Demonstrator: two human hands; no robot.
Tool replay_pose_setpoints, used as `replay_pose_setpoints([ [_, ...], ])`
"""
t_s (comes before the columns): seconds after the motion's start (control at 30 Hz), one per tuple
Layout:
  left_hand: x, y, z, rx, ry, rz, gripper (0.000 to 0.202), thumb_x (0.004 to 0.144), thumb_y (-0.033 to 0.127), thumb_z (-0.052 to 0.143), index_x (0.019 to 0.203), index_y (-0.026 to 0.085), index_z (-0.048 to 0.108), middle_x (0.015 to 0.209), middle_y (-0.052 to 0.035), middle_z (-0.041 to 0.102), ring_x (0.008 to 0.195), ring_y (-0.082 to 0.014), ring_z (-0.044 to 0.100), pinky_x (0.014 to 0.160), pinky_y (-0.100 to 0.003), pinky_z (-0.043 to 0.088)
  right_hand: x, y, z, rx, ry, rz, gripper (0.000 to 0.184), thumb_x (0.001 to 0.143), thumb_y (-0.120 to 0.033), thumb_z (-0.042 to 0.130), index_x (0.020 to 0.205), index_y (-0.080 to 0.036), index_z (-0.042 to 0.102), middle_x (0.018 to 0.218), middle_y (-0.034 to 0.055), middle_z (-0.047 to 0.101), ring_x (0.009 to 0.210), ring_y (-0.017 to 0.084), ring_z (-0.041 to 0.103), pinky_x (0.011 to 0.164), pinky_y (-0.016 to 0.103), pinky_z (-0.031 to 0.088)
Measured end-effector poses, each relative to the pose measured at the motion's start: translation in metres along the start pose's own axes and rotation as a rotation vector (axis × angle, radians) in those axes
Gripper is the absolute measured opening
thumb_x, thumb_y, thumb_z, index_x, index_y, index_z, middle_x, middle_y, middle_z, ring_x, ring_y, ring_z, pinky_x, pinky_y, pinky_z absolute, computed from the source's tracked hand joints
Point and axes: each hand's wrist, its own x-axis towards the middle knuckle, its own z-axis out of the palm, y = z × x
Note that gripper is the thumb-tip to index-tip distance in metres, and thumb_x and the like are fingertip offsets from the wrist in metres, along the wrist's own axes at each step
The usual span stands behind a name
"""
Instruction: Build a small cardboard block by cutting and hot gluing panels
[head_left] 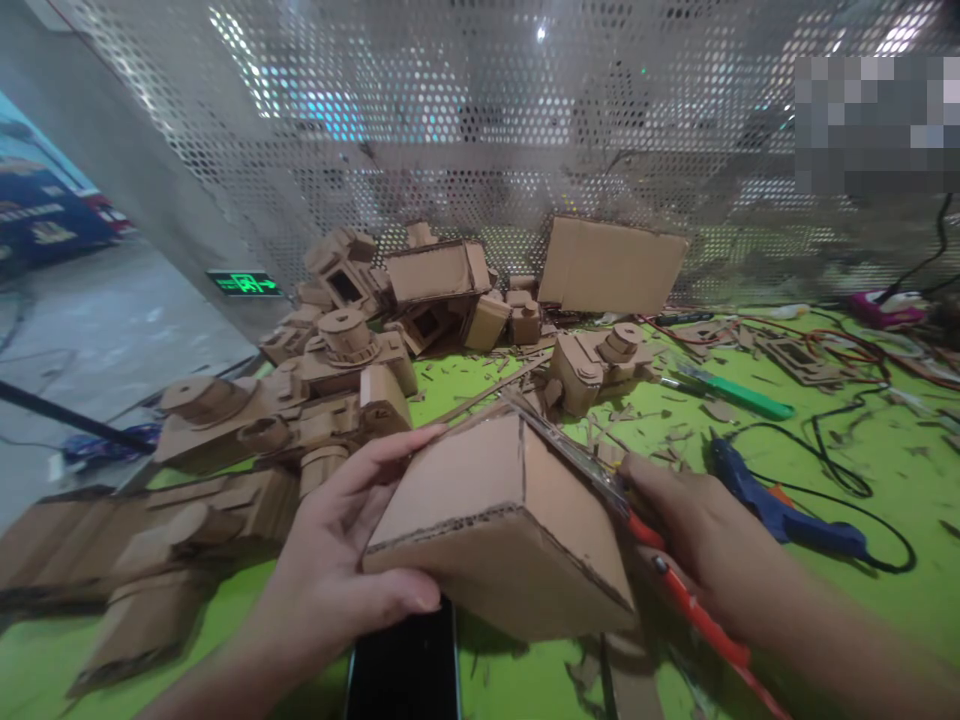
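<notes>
My left hand (360, 540) grips a cardboard box (465, 480) from its left side, thumb at the lower front edge and fingers over the far side. The box is tilted, with one corner toward me. In my right hand (682, 510) is a red-handled utility knife (701, 615). Its long metal part lies along the box's upper right edge; whether it cuts into the cardboard I cannot tell. Below the box, a black phone (405, 665) lies on the green table (480, 375). Right of my right hand rests a blue glue gun (780, 515).
Several cardboard camera models (345, 345) crowd the left and back, one more (600, 365) behind the box. A large cardboard box (611, 265) leans near the perforated metal screen (450, 120). A green utility knife (742, 395), cables (832, 440) and cardboard scraps lie at the right.
</notes>
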Motion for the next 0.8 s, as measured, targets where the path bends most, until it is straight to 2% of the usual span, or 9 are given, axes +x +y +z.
replay_pose_setpoints([
  [0.1,0.0,0.002,0.002,0.0,-0.002,0.003,0.086,0.05,0.061,0.107,0.128,0.034,0.08,0.132,-0.0032,0.083,0.124,-0.0311,0.076,0.103,-0.029,0.058,0.0,-0.001,-0.001,0.052,-0.012,0.015,0.018,0.083,-0.025,0.062,0.093,-0.03,0.047,0.074,-0.001,0.067,0.062,0.023,0.056,0.056,0.032,0.037],
  [0.27,0.004,-0.004,-0.008,0.007,-0.024,0.027,0.092,0.057,0.072,0.1,0.136,0.032,0.077,0.134,-0.0065,0.082,0.111,-0.0314,0.08,0.091,-0.029,0.063,-0.001,-0.006,0.0,0.081,0.013,0.025,0.013,0.085,-0.031,0.063,0.086,-0.029,0.05,0.072,0.0001,0.068,0.059,0.02,0.054,0.054,0.031,0.038],
  [0.37,0.008,-0.01,-0.014,-0.004,-0.135,0.114,0.086,0.066,0.073,0.094,0.14,0.034,0.075,0.126,-0.0062,0.085,0.102,-0.0283,0.082,0.084,-0.026,0.063,-0.002,-0.012,-0.001,0.109,-0.007,0.041,0.011,0.083,-0.03,0.063,0.093,-0.028,0.058,0.073,0.0012,0.069,0.062,0.021,0.057,0.057,0.031,0.042],
  [0.4,0.009,-0.011,-0.015,0.002,-0.18,0.155,0.086,0.065,0.074,0.094,0.139,0.033,0.076,0.123,-0.0068,0.085,0.096,-0.0274,0.082,0.08,-0.025,0.063,-0.002,-0.013,-0.002,0.113,-0.01,0.054,0.011,0.083,-0.028,0.063,0.094,-0.028,0.059,0.074,0.0014,0.07,0.063,0.022,0.059,0.058,0.031,0.043],
  [0.47,0.008,-0.01,-0.013,0.012,-0.074,0.105,0.09,0.062,0.076,0.096,0.138,0.032,0.075,0.129,-0.0068,0.081,0.11,-0.0293,0.079,0.089,-0.027,0.062,-0.001,-0.013,-0.004,0.113,0.006,0.079,0.01,0.083,-0.024,0.062,0.091,-0.028,0.059,0.072,0.0006,0.068,0.064,0.022,0.06,0.059,0.031,0.044],
  [0.57,0.005,-0.006,-0.006,-0.022,-0.012,0.059,0.1,0.056,0.072,0.1,0.142,0.032,0.07,0.133,-0.0079,0.077,0.121,-0.0333,0.074,0.094,-0.03,0.061,0.0,-0.01,-0.006,0.119,0.06,0.064,0.012,0.082,-0.024,0.064,0.088,-0.028,0.055,0.068,-0.0027,0.06,0.061,0.019,0.055,0.057,0.029,0.04],
  [0.67,0.003,-0.004,-0.001,-0.049,-0.019,0.053,0.101,0.056,0.068,0.102,0.144,0.032,0.066,0.126,-0.0069,0.077,0.122,-0.0317,0.073,0.091,-0.028,0.06,0.004,-0.01,-0.005,0.179,0.09,0.05,0.016,0.088,-0.027,0.065,0.084,-0.027,0.049,0.069,-0.0045,0.052,0.061,0.016,0.048,0.057,0.027,0.039],
  [0.73,0.003,-0.005,-0.001,-0.066,-0.027,0.046,0.101,0.056,0.067,0.103,0.144,0.031,0.066,0.123,-0.0069,0.077,0.119,-0.0311,0.073,0.09,-0.028,0.06,0.007,-0.016,-0.005,0.255,0.105,0.092,0.025,0.095,-0.031,0.064,0.079,-0.027,0.046,0.069,-0.0046,0.048,0.062,0.015,0.044,0.057,0.026,0.04],
  [0.8,0.003,-0.006,0.0,-0.083,-0.022,0.006,0.104,0.052,0.068,0.104,0.142,0.031,0.068,0.124,-0.0069,0.077,0.116,-0.0318,0.074,0.09,-0.03,0.061,0.009,-0.025,-0.004,0.367,0.105,0.144,0.028,0.097,-0.037,0.066,0.077,-0.026,0.049,0.069,-0.004,0.05,0.063,0.015,0.045,0.058,0.026,0.041],
])
